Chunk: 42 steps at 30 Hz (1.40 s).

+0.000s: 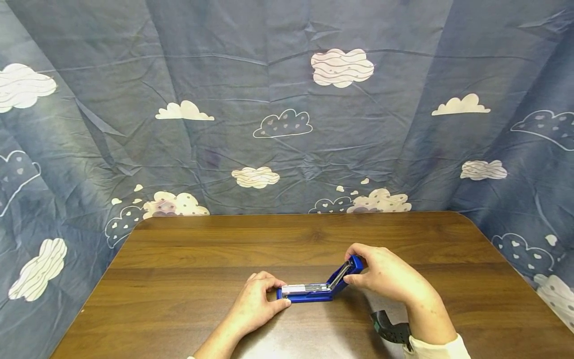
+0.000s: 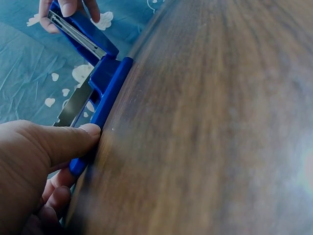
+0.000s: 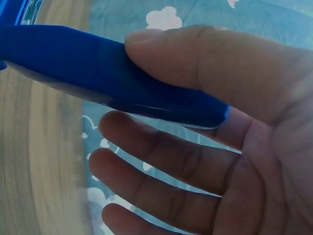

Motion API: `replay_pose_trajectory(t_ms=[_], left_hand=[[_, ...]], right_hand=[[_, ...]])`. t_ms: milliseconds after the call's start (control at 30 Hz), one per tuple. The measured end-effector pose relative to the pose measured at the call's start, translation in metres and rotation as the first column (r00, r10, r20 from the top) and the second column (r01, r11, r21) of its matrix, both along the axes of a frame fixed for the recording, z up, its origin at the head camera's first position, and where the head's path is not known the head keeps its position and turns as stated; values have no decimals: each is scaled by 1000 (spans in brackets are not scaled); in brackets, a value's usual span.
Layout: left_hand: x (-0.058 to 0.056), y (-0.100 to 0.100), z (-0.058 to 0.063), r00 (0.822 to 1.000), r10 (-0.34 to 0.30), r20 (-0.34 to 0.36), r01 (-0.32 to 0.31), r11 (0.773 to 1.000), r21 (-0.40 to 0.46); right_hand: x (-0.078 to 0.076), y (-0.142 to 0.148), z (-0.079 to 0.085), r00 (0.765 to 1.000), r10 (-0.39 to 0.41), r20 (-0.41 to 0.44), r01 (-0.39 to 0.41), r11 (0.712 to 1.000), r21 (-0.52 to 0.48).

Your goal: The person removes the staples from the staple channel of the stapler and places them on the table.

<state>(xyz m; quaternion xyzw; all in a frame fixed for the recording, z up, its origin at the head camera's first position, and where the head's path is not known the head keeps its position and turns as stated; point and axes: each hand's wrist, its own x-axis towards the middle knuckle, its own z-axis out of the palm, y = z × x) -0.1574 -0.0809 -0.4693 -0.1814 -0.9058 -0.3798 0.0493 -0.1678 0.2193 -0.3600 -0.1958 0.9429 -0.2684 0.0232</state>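
Note:
A blue stapler [image 1: 309,298] lies on the table, its top arm swung up and back to the right so the metal staple channel shows. My left hand [image 1: 257,304] pinches the front end of its base between thumb and fingers; in the left wrist view the thumb [image 2: 73,142] presses along the base's side. With my right hand [image 1: 387,274] I hold the raised top arm [image 1: 356,264] by its end. The right wrist view shows the thumb [image 3: 166,56] on one side of that arm, while the other fingers spread below it.
The brown wooden table [image 1: 202,249] reaches back to a blue-grey curtain [image 1: 233,139] printed with clouds. A black wrist-worn device [image 1: 391,326] sits at my right wrist, beside a pale sleeve [image 1: 437,347].

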Motion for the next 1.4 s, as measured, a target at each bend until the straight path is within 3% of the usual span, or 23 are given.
replay_pose_trajectory(t_ms=[467, 700, 1033, 1400], left_hand=[[0, 0, 0, 1000, -2, -6, 2, 1000, -8], [1, 0, 1, 1000, 0, -1, 0, 1000, -2], [1, 0, 1, 1000, 3, 1, -3, 1000, 0], [0, -1, -1, 1000, -1, 1, 1, 1000, 3]], right_hand=[[0, 2, -3, 1000, -30, 3, 30, 999, 10], [0, 9, -6, 993, -96, 73, 92, 994, 63], [-6, 13, -9, 981, -161, 109, 142, 976, 168], [-9, 14, -16, 974, -177, 139, 152, 973, 174]])
